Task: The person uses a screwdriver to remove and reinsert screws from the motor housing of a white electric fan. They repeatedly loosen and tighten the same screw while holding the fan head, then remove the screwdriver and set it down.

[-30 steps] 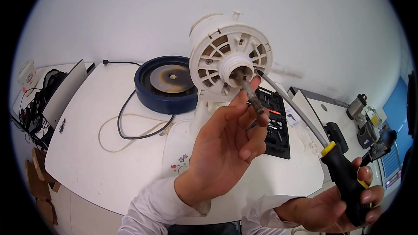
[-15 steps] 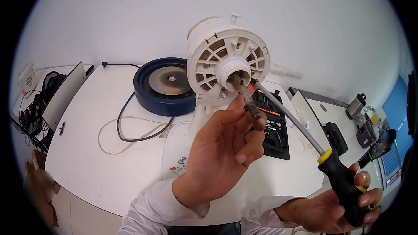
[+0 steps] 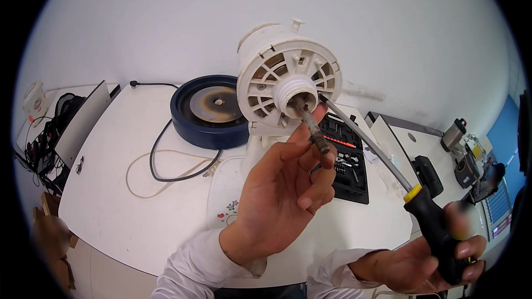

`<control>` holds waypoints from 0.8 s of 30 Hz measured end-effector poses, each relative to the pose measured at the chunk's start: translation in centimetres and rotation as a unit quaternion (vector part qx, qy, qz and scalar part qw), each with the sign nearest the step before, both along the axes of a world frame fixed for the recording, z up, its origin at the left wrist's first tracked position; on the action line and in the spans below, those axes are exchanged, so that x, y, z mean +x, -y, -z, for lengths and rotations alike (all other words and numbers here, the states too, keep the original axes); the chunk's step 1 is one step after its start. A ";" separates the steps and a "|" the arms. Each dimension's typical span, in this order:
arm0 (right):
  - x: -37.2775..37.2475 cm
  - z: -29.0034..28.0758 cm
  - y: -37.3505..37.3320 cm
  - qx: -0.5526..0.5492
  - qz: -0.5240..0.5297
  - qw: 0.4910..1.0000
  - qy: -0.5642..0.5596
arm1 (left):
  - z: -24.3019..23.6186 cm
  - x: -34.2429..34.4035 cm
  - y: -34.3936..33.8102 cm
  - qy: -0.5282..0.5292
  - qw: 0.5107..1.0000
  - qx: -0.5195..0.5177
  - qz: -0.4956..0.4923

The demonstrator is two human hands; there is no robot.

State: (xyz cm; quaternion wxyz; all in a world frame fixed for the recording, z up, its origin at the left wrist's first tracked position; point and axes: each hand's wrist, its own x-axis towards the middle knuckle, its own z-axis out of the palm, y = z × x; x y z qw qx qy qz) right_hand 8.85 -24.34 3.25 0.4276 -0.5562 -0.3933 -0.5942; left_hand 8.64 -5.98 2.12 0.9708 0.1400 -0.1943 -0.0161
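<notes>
A white fan motor housing [image 3: 266, 58] stands upright on its stand, its slotted round front facing me. From the threaded collar at its centre a worn metal shaft [image 3: 311, 127] sticks out toward me. My left hand [image 3: 282, 199] is closed, thumb and curled fingers about the shaft, with one fingertip reaching up behind it near the housing. My right hand [image 3: 426, 260] grips the black and yellow handle of a long screwdriver [image 3: 382, 159]. The screwdriver's tip meets the right side of the housing's front, just beside the collar; the exact contact spot is too small to make out.
A round blue fan base [image 3: 206, 139] lies behind on the left of the white table [image 3: 122, 216], with a dark power cord. An open black tool case [image 3: 354, 180] sits behind my hands. Side desks hold cables [image 3: 52, 127], a thermos [image 3: 453, 134] and a black case [image 3: 426, 174].
The shaft shows a different face, as if turned slightly. The screwdriver has shifted a little left at its tip, and my right thumb has lifted along the handle. My left hand stays almost still.
</notes>
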 end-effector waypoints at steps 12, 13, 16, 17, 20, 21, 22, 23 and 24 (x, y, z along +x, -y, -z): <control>0.7 -0.7 -0.5 -0.004 -0.127 0.991 0.046 | 0.1 0.1 -0.1 -0.002 1.000 -0.003 0.000; 0.8 -0.9 -0.3 -0.040 -0.152 0.986 0.060 | 0.1 0.1 -0.1 -0.001 1.000 -0.001 -0.002; 0.5 -0.6 -0.3 -0.064 -0.200 0.976 0.055 | 0.0 0.0 -0.1 -0.001 1.000 0.007 -0.010; 0.4 -0.5 0.2 -0.073 -0.221 0.972 0.041 | -0.2 0.0 0.1 -0.001 1.000 0.013 -0.012; 0.6 -1.4 1.5 -0.130 -0.330 0.935 0.003 | -0.2 0.0 0.3 -0.002 0.999 0.023 -0.025; 0.5 -1.1 1.6 -0.095 -0.336 0.937 0.004 | -0.2 0.1 0.3 -0.003 0.999 0.026 -0.030; 0.5 -0.9 1.9 -0.104 -0.338 0.935 0.002 | -0.2 0.1 0.2 -0.004 0.999 0.026 -0.033; 0.6 -0.7 2.5 -0.114 -0.340 0.934 -0.001 | -0.2 0.0 0.2 -0.005 0.999 0.026 -0.035; 0.7 -0.6 2.8 -0.124 -0.341 0.932 -0.003 | -0.2 0.0 0.2 -0.005 0.999 0.025 -0.036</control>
